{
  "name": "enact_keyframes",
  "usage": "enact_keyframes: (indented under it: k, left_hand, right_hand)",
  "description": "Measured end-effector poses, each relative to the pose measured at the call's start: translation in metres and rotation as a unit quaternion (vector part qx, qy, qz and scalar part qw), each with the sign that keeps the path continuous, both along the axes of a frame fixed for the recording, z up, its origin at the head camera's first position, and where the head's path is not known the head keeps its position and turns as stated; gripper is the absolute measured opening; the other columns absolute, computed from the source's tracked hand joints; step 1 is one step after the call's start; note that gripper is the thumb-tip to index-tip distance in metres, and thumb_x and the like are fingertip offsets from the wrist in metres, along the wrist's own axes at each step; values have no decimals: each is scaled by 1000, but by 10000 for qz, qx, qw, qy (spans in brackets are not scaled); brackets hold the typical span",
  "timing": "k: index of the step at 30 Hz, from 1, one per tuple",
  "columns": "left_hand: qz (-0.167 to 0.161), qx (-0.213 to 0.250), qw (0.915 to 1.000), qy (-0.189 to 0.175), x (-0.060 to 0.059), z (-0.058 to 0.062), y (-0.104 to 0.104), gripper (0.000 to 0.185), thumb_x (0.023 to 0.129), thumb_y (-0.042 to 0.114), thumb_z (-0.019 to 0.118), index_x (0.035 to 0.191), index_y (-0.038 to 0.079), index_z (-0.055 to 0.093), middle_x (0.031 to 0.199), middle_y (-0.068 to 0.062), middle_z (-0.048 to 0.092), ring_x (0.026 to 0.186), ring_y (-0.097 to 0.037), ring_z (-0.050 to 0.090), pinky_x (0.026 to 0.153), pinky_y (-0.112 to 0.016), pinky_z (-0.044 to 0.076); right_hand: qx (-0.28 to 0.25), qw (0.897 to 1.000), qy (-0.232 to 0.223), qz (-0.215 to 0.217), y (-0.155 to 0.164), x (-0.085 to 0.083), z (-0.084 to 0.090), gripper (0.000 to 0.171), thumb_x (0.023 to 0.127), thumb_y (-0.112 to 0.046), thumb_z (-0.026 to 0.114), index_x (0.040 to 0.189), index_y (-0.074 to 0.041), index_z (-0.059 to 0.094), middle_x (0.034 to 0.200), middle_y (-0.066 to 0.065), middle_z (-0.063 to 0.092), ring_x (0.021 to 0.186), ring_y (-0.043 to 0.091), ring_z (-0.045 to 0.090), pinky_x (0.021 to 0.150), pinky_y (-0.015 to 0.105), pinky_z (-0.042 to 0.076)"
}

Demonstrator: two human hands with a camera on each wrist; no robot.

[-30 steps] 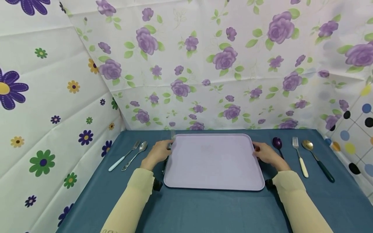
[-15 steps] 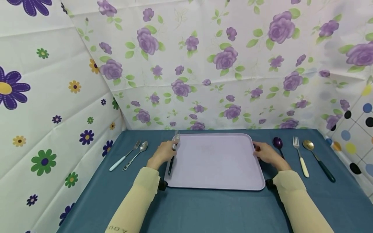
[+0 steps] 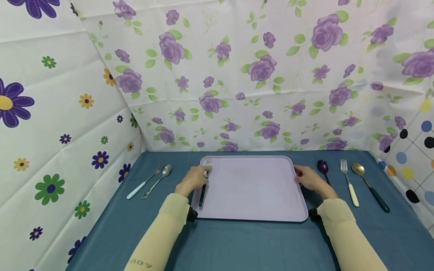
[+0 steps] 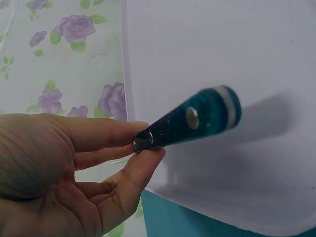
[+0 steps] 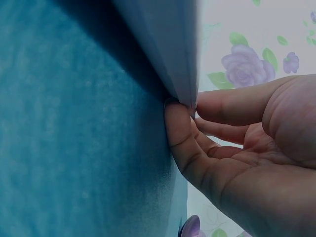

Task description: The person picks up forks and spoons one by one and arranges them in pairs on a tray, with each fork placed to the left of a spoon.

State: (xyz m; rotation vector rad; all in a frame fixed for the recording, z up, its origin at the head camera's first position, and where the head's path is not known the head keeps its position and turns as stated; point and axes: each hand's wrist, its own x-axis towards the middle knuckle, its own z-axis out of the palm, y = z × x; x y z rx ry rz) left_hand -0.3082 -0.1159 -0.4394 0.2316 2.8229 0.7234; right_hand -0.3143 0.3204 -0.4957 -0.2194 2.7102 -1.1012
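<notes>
Head view: left hand (image 3: 193, 180) is pinching a dark-handled fork (image 3: 204, 184) over the tray's (image 3: 251, 188) left edge mid-counter while right hand (image 3: 310, 180) is steadying the right rim; left wrist: fingers (image 4: 118, 148) clamped on fork (image 4: 190, 121), likely needing lowering and release; right wrist: right hand (image 5: 237, 148) pinching tray edge (image 5: 173, 54).

Left hand (image 3: 194, 180) holding dark-handled fork (image 3: 205, 181) over lilac tray's (image 3: 252, 188) nine o'clock edge, right hand (image 3: 309, 179) gripping three o'clock rim, cutlery flanking on blue cloth (image 3: 237, 244)
</notes>
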Motion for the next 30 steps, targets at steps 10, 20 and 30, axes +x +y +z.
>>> enact_keyframes:
  k: [10,20,30]
  left_hand:
    - [105,38,9998,-165,-2,-6,1,58,94,3,74,150,7,57,114,-16,72,72,-18,66,67,-35,57]
    - [111,20,9999,-100,1,-7,3,58,93,3,75,149,5,58,109,-15,72,67,-18,65,65,-34,56]
    - [82,-8,10000,31,0,-13,3,21,92,-3,72,113,1,69,68,-2,44,57,-16,53,54,-28,45]
  right_hand:
    - [-5,10000,18,30,1,-1,-3,61,99,4,55,153,19,31,93,17,57,78,24,59,68,35,51]
    - [13,10000,25,2,1,-1,-2,60,99,4,55,152,19,32,94,17,57,79,24,59,70,35,52]
    - [7,10000,22,9,1,0,-1,60,99,3,55,152,19,32,95,18,58,80,25,59,70,35,53]
